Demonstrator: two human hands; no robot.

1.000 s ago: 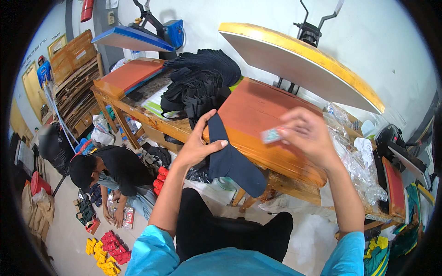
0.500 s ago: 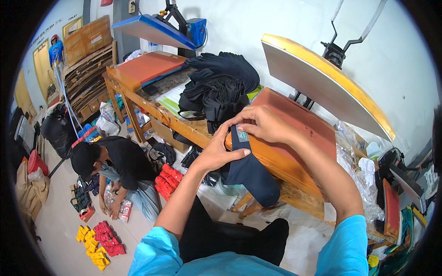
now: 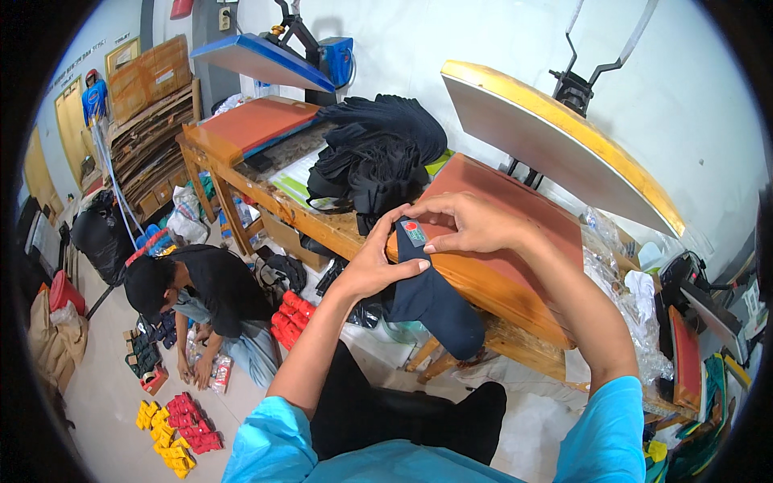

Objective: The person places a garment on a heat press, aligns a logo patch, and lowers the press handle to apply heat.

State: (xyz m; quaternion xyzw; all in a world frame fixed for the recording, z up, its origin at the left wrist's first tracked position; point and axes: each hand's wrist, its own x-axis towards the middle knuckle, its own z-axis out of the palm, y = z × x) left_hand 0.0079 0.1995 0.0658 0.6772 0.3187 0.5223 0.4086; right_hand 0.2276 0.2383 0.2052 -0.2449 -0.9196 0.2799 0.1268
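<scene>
Together, pinched a small patch [image 3: 413, 232] onto dark cloth [image 3: 431, 294] draped over the counter [image 3: 515, 282] edge, both hands [image 3: 378, 262] [image 3: 471, 225] steadying placement.

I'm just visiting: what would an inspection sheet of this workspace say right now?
Surface: orange press pad on a wooden bench, its yellow-edged lid raised.
Job's things: dark sock draped over the pad's front edge; small label on its top end.
Clutter: pile of dark socks on the bench; clear plastic wrap at the right.
Hands: left hand holds the sock from the side; right hand pinches it by the label.
Cables: nothing seen.
Surroundings: second press with blue lid behind; stacked cardboard by the wall; a person crouching over red and yellow packs on the floor.
</scene>
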